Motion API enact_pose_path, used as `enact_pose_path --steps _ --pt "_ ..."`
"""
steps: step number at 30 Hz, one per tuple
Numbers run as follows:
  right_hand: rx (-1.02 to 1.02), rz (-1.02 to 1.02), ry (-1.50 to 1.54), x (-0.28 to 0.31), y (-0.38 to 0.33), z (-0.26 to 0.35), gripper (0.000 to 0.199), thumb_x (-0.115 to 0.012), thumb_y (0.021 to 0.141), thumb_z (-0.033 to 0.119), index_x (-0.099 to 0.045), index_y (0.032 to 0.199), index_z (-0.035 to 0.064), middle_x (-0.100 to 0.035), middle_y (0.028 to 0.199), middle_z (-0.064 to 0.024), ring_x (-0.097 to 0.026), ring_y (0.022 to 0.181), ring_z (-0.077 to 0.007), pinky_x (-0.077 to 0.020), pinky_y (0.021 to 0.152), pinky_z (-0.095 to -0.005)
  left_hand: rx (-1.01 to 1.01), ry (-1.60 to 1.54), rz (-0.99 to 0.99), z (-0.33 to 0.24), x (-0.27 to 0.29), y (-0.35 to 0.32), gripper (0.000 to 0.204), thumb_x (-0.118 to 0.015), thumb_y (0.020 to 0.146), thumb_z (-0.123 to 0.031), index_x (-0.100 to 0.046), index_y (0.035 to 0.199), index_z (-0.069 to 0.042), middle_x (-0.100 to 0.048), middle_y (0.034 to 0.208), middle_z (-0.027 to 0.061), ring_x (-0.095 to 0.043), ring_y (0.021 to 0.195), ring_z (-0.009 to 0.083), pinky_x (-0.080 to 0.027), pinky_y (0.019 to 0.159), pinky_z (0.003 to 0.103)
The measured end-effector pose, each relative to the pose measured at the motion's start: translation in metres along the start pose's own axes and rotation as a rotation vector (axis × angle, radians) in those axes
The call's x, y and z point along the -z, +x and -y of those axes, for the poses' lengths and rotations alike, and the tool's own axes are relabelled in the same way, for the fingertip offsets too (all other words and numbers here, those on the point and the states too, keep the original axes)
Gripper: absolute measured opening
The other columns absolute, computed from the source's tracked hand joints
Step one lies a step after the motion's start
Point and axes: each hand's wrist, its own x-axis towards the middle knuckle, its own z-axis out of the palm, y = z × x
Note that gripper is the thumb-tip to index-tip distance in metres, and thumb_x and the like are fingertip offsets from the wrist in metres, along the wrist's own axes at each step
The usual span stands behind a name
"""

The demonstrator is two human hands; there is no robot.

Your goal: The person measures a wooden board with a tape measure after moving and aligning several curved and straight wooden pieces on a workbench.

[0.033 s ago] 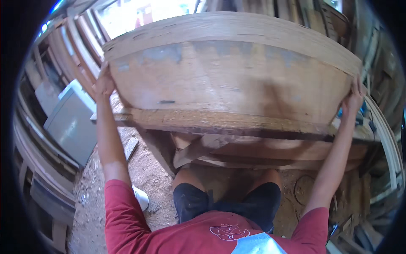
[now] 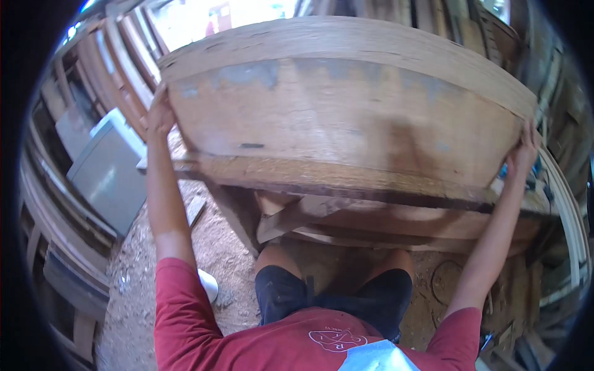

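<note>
A large wooden panel (image 2: 334, 117) stands on edge on the workbench (image 2: 322, 176), its broad face toward me. A thick, rough pale board runs along its top, and grey-blue patches stain the wood beneath. At the panel's left end, my left hand (image 2: 161, 114) is closed around the edge. My right hand (image 2: 525, 148) grips the opposite end, a little lower in view. Both arms are stretched wide. The fingertips behind the panel are hidden. A short dark mark or slot shows low on the panel's face, left of middle.
Beneath the bench are slanted wooden braces (image 2: 297, 216). A white cup or tub (image 2: 208, 285) stands on the dusty floor left of my legs. Stacked boards (image 2: 68, 229) line the left side, by a grey flat-sided box (image 2: 108, 176). Blue items (image 2: 533, 170) lie beyond my right hand.
The panel, bench and both hands sit slightly further right in the picture. Both hands keep the same hold on the panel's ends.
</note>
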Motion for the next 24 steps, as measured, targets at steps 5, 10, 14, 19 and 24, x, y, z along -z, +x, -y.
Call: enact_pose_path --steps 5,10,14,19,24 --pt "-0.013 -0.017 -0.088 0.025 0.021 0.01 0.047 -0.066 0.101 0.01 -0.054 0.144 -0.0003 -0.062 0.139 -0.0143 -0.06 0.126 -0.0227 -0.0496 0.107 -0.0362 -0.065 -0.012 -0.1 0.019 -0.016 0.002 0.041 -0.062 0.102 -0.024 -0.057 0.139 -0.006 -0.063 0.136 0.0068 -0.059 0.127 0.0231 -0.045 0.114 0.038" --pt "0.054 0.072 -0.121 0.029 0.028 -0.007 0.049 -0.064 0.102 0.009 -0.05 0.147 -0.0013 -0.057 0.146 -0.0168 -0.057 0.131 -0.0235 -0.0455 0.112 -0.0354 -0.12 0.004 -0.059 0.0 -0.002 -0.001 0.038 -0.063 0.102 -0.021 -0.058 0.137 -0.006 -0.066 0.13 0.0054 -0.06 0.123 0.0203 -0.045 0.112 0.036" --pt "0.008 0.041 -0.156 0.025 0.024 -0.006 0.049 -0.064 0.102 0.011 -0.049 0.148 -0.0013 -0.054 0.148 -0.017 -0.054 0.134 -0.0244 -0.0432 0.114 -0.0374 -0.13 0.011 -0.083 -0.002 0.007 -0.004 0.038 -0.064 0.101 -0.02 -0.058 0.136 -0.006 -0.066 0.131 0.0051 -0.06 0.123 0.0192 -0.046 0.112 0.036" --pt "0.055 0.011 -0.189 0.04 0.031 -0.001 0.048 -0.063 0.103 0.012 -0.05 0.148 0.0006 -0.055 0.148 -0.0153 -0.053 0.135 -0.0252 -0.043 0.114 -0.0394 -0.118 -0.022 -0.184 0.006 -0.011 -0.002 0.039 -0.065 0.101 -0.02 -0.058 0.137 -0.006 -0.066 0.13 0.0051 -0.06 0.123 0.0191 -0.046 0.111 0.036" --pt "0.024 0.038 -0.295 0.063 0.04 0.029 0.053 -0.066 0.101 0.031 -0.053 0.146 0.005 -0.065 0.132 -0.009 -0.062 0.116 -0.02 -0.051 0.098 -0.0367 -0.176 0.423 -0.35 0.041 -0.033 0.008 0.042 -0.068 0.099 -0.033 -0.061 0.131 -0.007 -0.066 0.12 0.0095 -0.064 0.106 0.0209 -0.054 0.083 0.037"
